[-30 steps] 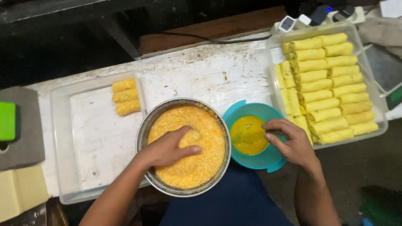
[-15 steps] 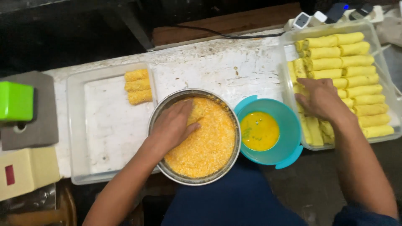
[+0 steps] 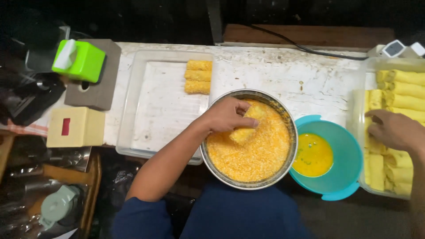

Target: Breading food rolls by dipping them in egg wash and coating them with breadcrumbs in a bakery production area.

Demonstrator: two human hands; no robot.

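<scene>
- Two hands worked over a white, worn counter seen from above.
- Left hand, at the centre of the frame, was curled around a crumb-coated roll, grasping it inside the metal bowl; the roll lay on the orange breadcrumbs that filled the bowl.
- Right hand, at the right edge, rested on pale yellow rolls in a clear container; its fingers were bent over them, but whether it had gripped one could not be told.
- Between the bowl and that container sat a teal bowl of beaten egg, touching or just beside the metal bowl's rim.
- Left of the metal bowl lay a clear tray, with three breaded rolls stacked side by side in its upper right corner.
- Farther left, in the upper left of the frame, a green tissue box stood on a grey box, with a cream box just below them.
- A dark cable ran along the top of the frame to white plugs at the upper right.
</scene>
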